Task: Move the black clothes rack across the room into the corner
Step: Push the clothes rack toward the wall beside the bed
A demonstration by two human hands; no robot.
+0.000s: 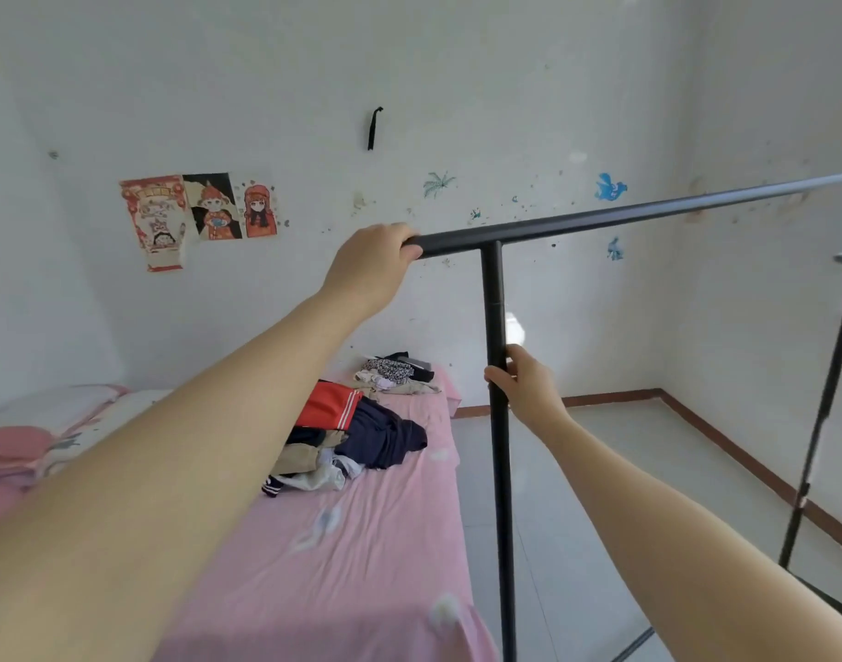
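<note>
The black clothes rack (497, 451) stands in front of me, its top bar running from centre to the upper right and its near upright dropping to the floor beside the bed. My left hand (368, 267) is closed over the left end of the top bar. My right hand (521, 382) grips the near upright about a third of the way down. The rack's far upright shows at the right edge. No clothes hang on the rack. The room corner lies at the far right, past the rack.
A bed with a pink sheet (361, 542) lies on the left, close against the rack's near upright, with a pile of clothes (356, 437) on it. Light tiled floor (624, 461) stretches right toward the brown skirting and the white walls. Posters hang on the far wall.
</note>
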